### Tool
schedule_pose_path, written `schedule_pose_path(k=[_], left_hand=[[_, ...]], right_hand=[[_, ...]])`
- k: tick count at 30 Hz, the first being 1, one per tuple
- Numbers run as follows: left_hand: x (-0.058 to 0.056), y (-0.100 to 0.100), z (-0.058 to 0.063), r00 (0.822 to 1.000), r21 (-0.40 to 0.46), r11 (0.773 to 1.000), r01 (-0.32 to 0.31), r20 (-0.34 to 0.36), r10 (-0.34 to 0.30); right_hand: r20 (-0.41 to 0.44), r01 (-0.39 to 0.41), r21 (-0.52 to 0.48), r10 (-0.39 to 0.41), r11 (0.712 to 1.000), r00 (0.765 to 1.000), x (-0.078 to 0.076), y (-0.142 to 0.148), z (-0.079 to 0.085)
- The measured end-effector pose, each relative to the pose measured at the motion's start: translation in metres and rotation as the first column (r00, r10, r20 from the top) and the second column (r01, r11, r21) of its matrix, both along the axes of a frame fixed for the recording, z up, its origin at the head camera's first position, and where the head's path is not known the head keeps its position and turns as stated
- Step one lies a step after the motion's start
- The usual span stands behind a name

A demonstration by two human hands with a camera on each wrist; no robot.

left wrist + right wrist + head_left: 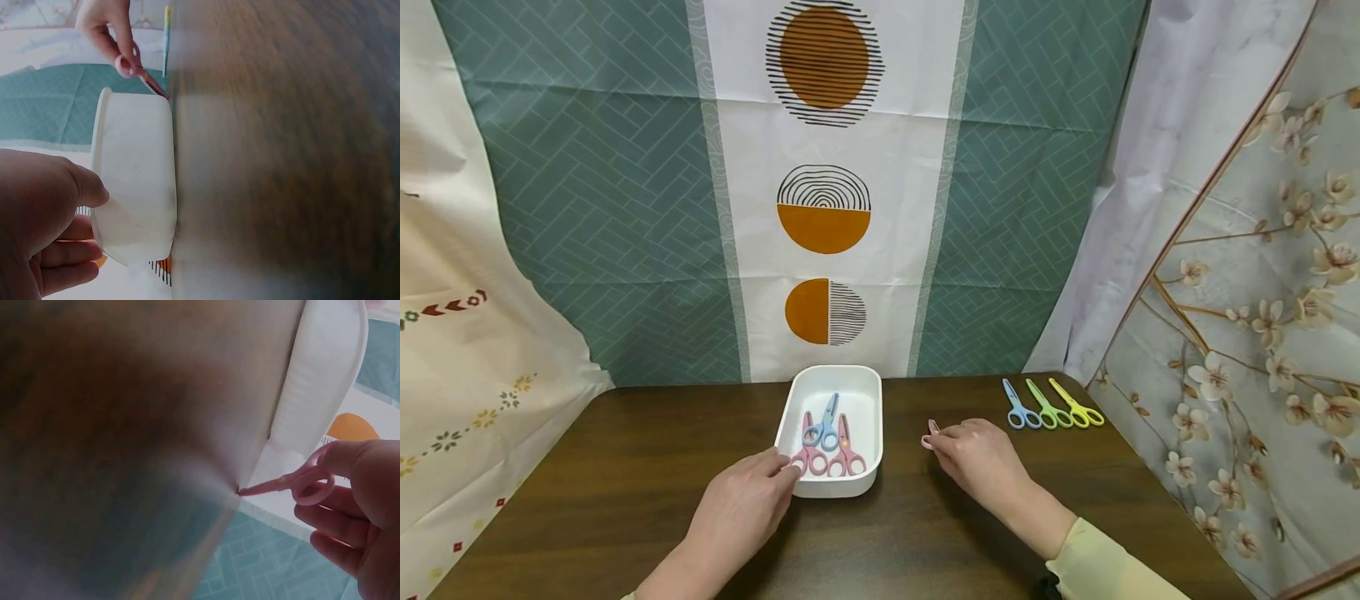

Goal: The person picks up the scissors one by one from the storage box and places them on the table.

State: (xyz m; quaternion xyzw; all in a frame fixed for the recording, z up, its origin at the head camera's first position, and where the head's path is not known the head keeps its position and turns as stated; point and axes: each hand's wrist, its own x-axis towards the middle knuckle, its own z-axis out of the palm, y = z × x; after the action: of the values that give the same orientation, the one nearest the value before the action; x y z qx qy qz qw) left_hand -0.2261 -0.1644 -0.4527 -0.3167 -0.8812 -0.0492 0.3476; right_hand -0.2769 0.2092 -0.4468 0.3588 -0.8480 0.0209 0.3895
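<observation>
My left hand (737,504) pinches the near left rim of a white plastic tray (874,417), thumb against its outer wall in the left wrist view. Inside the tray lie one blue pair of scissors (830,429) and two pink pairs (845,446), blades pointing away. To the right of the tray, my right hand (981,458) pinches another pink pair of scissors (275,485) by its handle loops. The blades are closed and slant down, with the tip right at the tabletop in the right wrist view. From the head, most of this pair is hidden by my hand.
Toward the back right of the dark wood table (625,483), blue scissors (1021,408), green scissors (1048,406) and yellow scissors (1077,406) lie side by side. A patterned green and white curtain (827,267) hangs behind the table, and a floral cloth (1262,333) hangs at the right.
</observation>
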Motion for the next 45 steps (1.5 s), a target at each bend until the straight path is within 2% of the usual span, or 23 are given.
schedule_pose_path(k=[9, 15, 19, 30, 35, 40, 45], left_hand=[[0.0, 0.0, 0.002, 1.0, -0.009, 1.0, -0.004, 0.012, 0.004], [0.0, 0.0, 0.0, 1.0, 0.006, 1.0, 0.007, -0.002, -0.007], [0.0, 0.001, -0.001, 1.0, 0.0, 1.0, 0.007, -0.007, -0.007], [-0.002, 0.001, -0.002, 0.999, 0.012, 0.999, 0.033, -0.035, -0.032], [-0.002, 0.0, -0.003, 0.998, 0.016, 0.999, 0.04, -0.046, -0.04], [-0.001, 0.0, -0.002, 0.999, 0.006, 1.0, 0.024, -0.023, -0.024], [-0.001, 0.0, -0.001, 0.999, 0.014, 1.0, 0.027, -0.031, -0.026]], right_hand=[[0.035, 0.038, 0.142, -0.043, 0.989, 0.998, 0.007, 0.001, -0.009], [0.001, 0.029, 0.264, -0.03, 0.964, 1.0, 0.006, -0.001, -0.012], [0.014, 0.036, 0.306, -0.042, 0.951, 0.999, 0.007, -0.003, -0.012], [0.093, 0.054, 0.341, -0.091, 0.938, 0.992, 0.012, -0.004, -0.014], [0.139, 0.059, 0.319, -0.109, 0.946, 0.984, 0.014, -0.004, -0.015], [0.227, 0.092, 0.251, -0.151, 0.964, 0.962, 0.024, -0.006, -0.013], [0.284, 0.133, 0.26, -0.208, 0.956, 0.936, 0.036, -0.008, -0.01]])
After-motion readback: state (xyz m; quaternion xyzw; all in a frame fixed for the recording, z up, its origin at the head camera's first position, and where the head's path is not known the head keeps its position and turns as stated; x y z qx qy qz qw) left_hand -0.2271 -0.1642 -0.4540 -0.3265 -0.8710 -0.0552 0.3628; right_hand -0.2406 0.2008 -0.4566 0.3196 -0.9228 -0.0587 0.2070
